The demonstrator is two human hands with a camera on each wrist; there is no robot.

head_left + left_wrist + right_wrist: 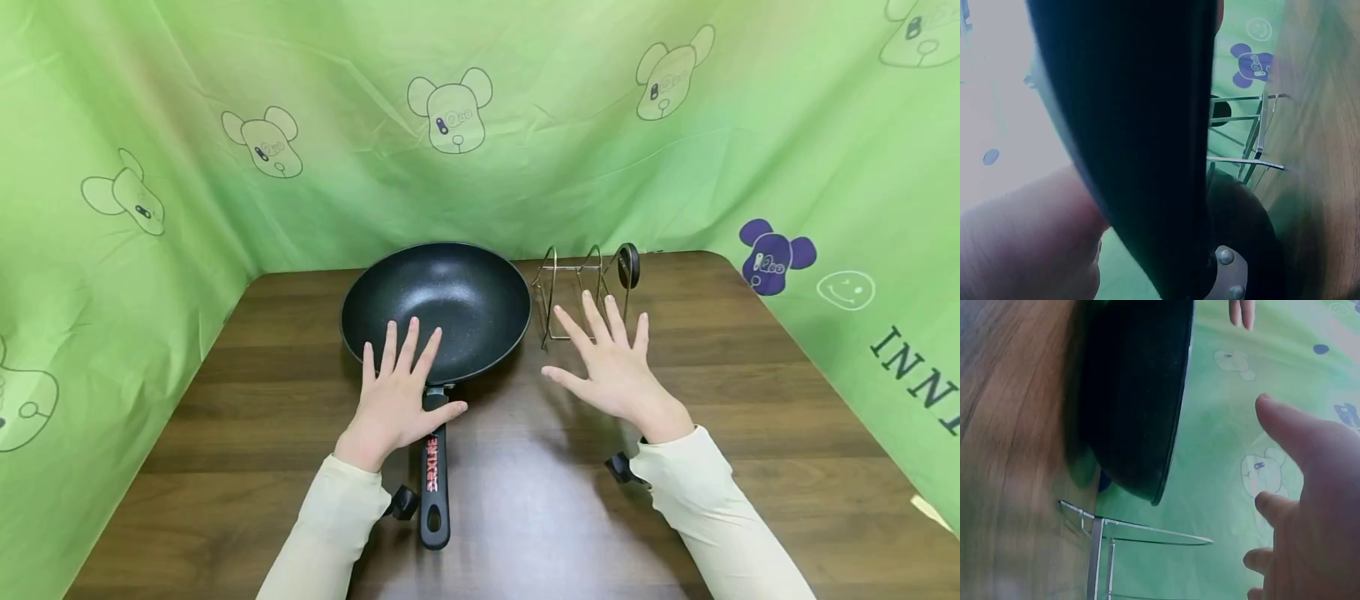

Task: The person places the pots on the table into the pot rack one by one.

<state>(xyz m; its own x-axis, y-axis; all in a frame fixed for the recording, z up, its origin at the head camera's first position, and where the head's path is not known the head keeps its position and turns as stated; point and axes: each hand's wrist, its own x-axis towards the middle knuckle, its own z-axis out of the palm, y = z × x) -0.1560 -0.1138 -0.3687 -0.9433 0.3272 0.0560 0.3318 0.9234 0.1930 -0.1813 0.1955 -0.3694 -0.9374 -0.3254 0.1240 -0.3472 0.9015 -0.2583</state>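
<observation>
A black, speckled round pan [442, 304] sits mid-table [750, 417], its handle pointing to 6 o'clock. The left hand [397, 400] hovers spread flat above its near rim; the right hand [611, 367], fingers wide, holds nothing, at 3 o'clock before a wire rack [581, 287].

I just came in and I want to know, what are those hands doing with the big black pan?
A person in cream sleeves holds both hands out flat over a brown table. The left hand hovers with spread fingers above the near rim of a black frying pan, just over where its handle begins. The right hand is spread open too, in front of a small wire rack beside the pan. Neither hand is gripping anything. Green cloth with cartoon bears hangs behind.
</observation>
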